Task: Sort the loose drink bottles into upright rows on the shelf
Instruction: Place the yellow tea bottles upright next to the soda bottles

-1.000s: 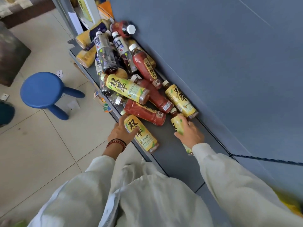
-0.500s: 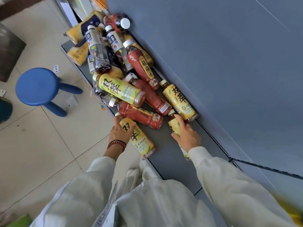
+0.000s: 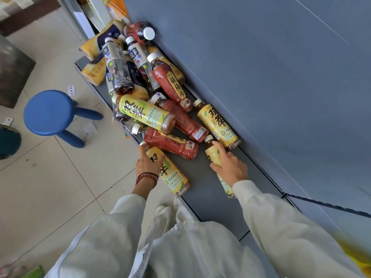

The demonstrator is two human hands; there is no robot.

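A pile of loose drink bottles lies on its sides on the grey shelf [image 3: 202, 197]: yellow-labelled tea bottles, red ones and dark ones with white caps. My left hand [image 3: 147, 163] grips the neck end of a yellow-labelled bottle [image 3: 174, 175] lying at the shelf's front edge. My right hand [image 3: 228, 166] grips another yellow-labelled bottle [image 3: 212, 155], also lying flat, nearer the back wall. A red bottle [image 3: 170, 143] lies across just beyond both hands. A third yellow bottle [image 3: 217, 123] rests against the back panel. No bottle stands upright.
A blue-grey back panel [image 3: 281, 87] rises behind the shelf. Yellow snack bags [image 3: 94, 71] sit at the shelf's far end. A blue stool [image 3: 50, 113] stands on the tiled floor to the left, with playing cards [image 3: 71, 90] scattered near it.
Both hands stay on the same two yellow bottles. The bottles lie as before; only the camera view has shifted slightly.
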